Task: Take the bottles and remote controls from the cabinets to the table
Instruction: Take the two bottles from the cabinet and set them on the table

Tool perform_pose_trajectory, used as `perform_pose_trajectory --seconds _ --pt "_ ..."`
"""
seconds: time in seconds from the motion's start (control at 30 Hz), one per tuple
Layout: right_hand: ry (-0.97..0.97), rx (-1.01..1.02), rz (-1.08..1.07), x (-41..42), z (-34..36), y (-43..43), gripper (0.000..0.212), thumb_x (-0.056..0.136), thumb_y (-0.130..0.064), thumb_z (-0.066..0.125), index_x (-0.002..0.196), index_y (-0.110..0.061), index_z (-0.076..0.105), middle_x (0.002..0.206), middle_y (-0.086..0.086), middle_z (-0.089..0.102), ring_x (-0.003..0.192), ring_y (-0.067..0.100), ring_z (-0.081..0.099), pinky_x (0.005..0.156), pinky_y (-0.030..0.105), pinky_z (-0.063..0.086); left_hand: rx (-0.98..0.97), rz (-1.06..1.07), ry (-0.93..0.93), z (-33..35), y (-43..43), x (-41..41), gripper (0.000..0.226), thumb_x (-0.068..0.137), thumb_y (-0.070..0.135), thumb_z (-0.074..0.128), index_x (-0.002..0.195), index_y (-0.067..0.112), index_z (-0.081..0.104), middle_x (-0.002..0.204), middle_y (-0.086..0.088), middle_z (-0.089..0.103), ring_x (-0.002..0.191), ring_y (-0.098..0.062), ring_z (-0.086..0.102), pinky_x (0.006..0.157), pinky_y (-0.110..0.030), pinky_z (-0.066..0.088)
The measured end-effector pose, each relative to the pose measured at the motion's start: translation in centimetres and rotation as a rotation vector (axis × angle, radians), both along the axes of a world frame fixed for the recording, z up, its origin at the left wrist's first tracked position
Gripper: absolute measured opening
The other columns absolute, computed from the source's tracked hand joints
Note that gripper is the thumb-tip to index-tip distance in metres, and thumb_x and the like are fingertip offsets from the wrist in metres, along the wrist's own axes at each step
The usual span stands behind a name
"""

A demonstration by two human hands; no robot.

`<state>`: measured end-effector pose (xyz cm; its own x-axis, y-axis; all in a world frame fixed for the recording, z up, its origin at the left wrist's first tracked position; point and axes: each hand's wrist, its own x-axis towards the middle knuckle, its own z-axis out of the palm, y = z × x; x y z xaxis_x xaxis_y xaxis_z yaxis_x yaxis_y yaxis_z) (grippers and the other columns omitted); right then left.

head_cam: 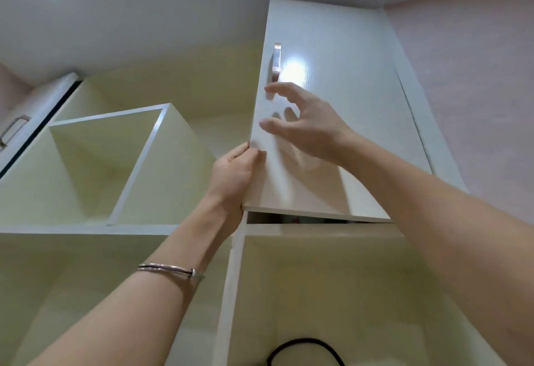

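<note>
I am looking up at a white upper cabinet door (341,100) with a metal handle (276,61). The door stands slightly ajar, with a dark gap under its lower edge. My left hand (234,175) grips the door's left edge near the bottom corner, fingers behind it and thumb on the front. My right hand (306,126) hovers in front of the door just below the handle, fingers spread, holding nothing. No bottle or remote control shows; the inside of this cabinet is hidden behind the door.
Open cream shelf compartments (95,169) lie to the left and below. Another cabinet door with a handle (13,131) is at the far left. A black cable (303,348) loops in the lower compartment. A pink wall (476,77) is on the right.
</note>
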<state>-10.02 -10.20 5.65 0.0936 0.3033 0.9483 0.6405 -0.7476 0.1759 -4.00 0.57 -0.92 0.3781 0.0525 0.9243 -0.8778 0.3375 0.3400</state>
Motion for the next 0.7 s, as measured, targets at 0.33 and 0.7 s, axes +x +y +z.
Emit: perform_pose_trajectory --seconds 0.33,0.7 --pt "-0.184 -0.076 -0.208 -4.5 -8.4 -3.8 0.082 0.059 -0.075 0.044 0.131 -0.035 0.045 0.145 -0.006 0.042 0.132 0.015 0.038 0.107 0.046 0.038 -0.047 -0.132 -0.124 -1.0 -0.5 -7.2 0.046 0.079 0.026 0.055 0.114 -0.003 0.059 0.095 -0.013 0.06 0.081 -0.022 0.06 0.059 -0.025 0.049" --pt "-0.348 0.089 0.108 -12.5 -9.9 -10.2 0.077 0.066 -0.036 0.068 0.134 -0.021 0.036 0.131 -0.004 0.055 0.117 0.014 0.057 0.086 0.04 0.055 -0.035 -0.029 -0.294 -2.3 -8.8 -18.2 0.028 0.081 0.018 0.063 0.109 0.011 0.067 0.101 -0.005 0.071 0.09 -0.015 0.067 0.088 -0.026 0.053"
